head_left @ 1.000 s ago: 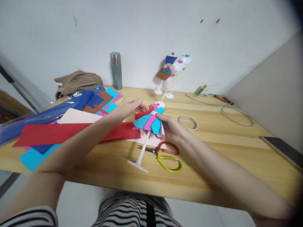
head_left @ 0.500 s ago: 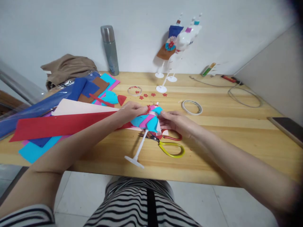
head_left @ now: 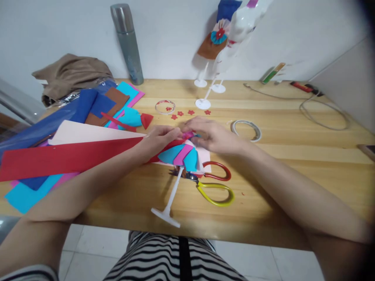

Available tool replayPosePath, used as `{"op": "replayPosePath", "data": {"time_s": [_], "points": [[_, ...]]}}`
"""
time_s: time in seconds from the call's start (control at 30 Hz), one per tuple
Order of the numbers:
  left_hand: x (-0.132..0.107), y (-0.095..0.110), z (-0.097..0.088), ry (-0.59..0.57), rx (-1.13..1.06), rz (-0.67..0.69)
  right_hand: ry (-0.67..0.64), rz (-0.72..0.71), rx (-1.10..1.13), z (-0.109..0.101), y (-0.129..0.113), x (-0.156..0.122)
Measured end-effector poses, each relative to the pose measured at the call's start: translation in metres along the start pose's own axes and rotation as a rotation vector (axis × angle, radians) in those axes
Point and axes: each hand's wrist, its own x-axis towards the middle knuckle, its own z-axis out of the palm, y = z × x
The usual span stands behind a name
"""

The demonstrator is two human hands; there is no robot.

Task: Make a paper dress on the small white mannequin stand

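A small white mannequin stand (head_left: 171, 197) lies tilted over the table's near edge, wearing a skirt of cyan, pink and red foam pieces (head_left: 181, 154). My left hand (head_left: 159, 140) pinches the figure's upper part from the left, fingers closed on it. My right hand (head_left: 212, 134) grips the top of the same figure from the right, its fingers curled over the pink piece. Scissors with a red and a yellow handle (head_left: 212, 185) lie just under the figure.
Sheets of red, blue, cyan, brown and pale pink foam (head_left: 67, 152) cover the table's left. A tape roll (head_left: 246, 129), a second ring (head_left: 165, 106) and small red flowers (head_left: 190, 112) lie behind my hands. Dressed mannequins (head_left: 222, 35), a metal flask (head_left: 127, 43), a cable (head_left: 322, 113) at the back.
The view has tilted down, so everything sits higher in frame. My right hand has moved from the skirt up onto the top of the figure; the figure now lies lower, closer to the scissors.
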Motion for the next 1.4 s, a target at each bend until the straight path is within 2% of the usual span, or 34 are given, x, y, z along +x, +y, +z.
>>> {"op": "replayPosePath", "data": {"time_s": [0.1, 0.2, 0.4, 0.53, 0.67, 0.9, 1.1, 1.27, 1.4], "points": [[-0.002, 0.002, 0.002, -0.115, -0.081, -0.042, -0.031, 0.026, 0.029, 0.000, 0.007, -0.003], [-0.004, 0.003, 0.003, -0.141, -0.146, -0.056, -0.065, -0.004, 0.047, -0.004, 0.010, -0.007], [-0.011, 0.004, 0.003, -0.110, -0.171, -0.111, -0.103, -0.057, 0.060, -0.007, 0.014, -0.009], [-0.011, 0.007, 0.003, -0.115, -0.144, -0.160, -0.137, -0.021, 0.028, -0.008, 0.011, -0.010], [-0.008, 0.009, 0.001, -0.113, -0.160, -0.123, -0.153, -0.031, -0.040, -0.011, 0.003, -0.007], [-0.007, 0.007, 0.003, -0.077, -0.024, -0.220, -0.245, -0.113, -0.068, -0.012, 0.001, 0.009], [-0.004, 0.003, 0.008, -0.091, -0.111, -0.240, -0.195, -0.163, -0.074, -0.010, 0.003, 0.012], [-0.001, 0.001, 0.011, -0.073, 0.006, -0.155, -0.182, -0.218, -0.056, -0.008, 0.007, 0.010], [-0.001, 0.000, 0.012, -0.067, 0.103, -0.118, -0.127, -0.293, -0.145, -0.005, 0.010, 0.010]]}}
